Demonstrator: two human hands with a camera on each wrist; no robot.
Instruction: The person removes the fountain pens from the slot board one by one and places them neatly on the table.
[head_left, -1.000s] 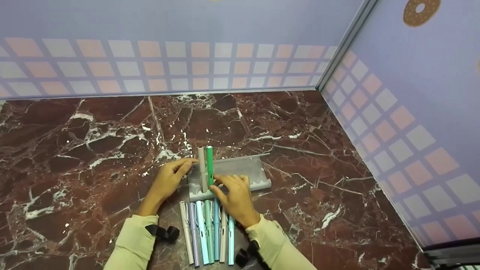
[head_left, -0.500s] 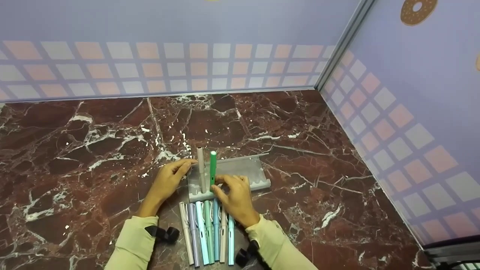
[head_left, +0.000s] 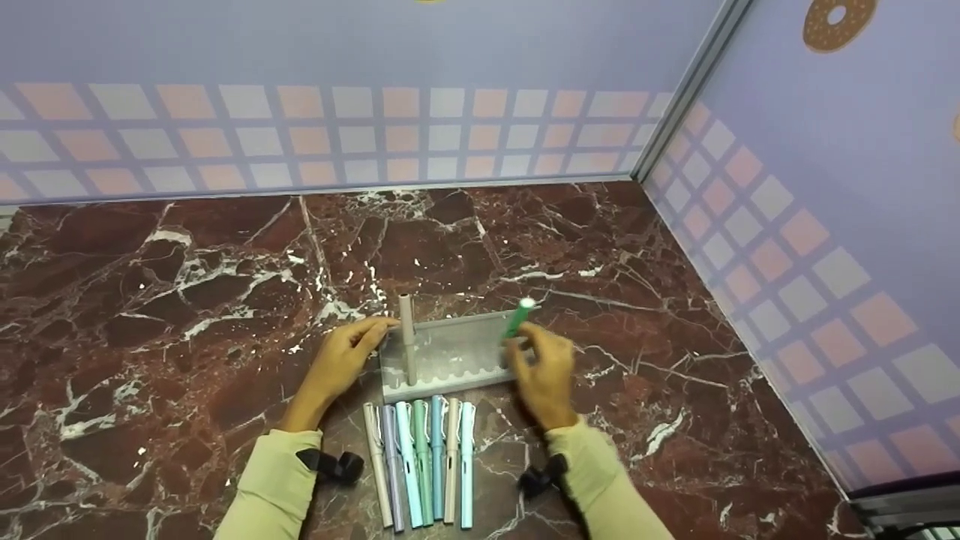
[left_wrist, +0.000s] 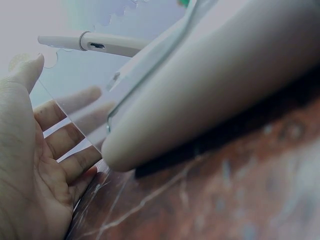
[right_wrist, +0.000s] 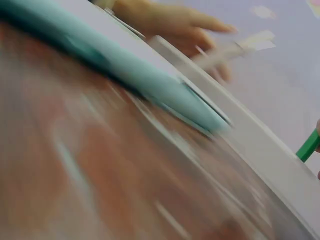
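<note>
My left hand (head_left: 351, 356) holds the left end of a clear plastic pen stand (head_left: 457, 337) with a scalloped front rail. In the left wrist view, fingers (left_wrist: 65, 130) show behind its transparent side and the thumb lies in front. A beige pen (head_left: 408, 337) stands upright in a notch near that end. At the stand's right end my right hand (head_left: 546, 371) pinches a green pen (head_left: 519, 319), tilted with its white-tipped end up; its lower part is hidden by the fingers. In the right wrist view only a short piece of the green pen (right_wrist: 308, 145) shows.
Several capped pens lie side by side in front of the stand, among them a purple pen (head_left: 393, 469), a blue pen (head_left: 438, 457) and a light turquoise pen (head_left: 467, 465). The marble-patterned table (head_left: 187, 337) meets a wall panel (head_left: 337, 45) behind and another at right.
My right hand has carried the green pen from beside the upright beige pen to the stand's right end, tilting it. My left hand has stayed at the left end.
</note>
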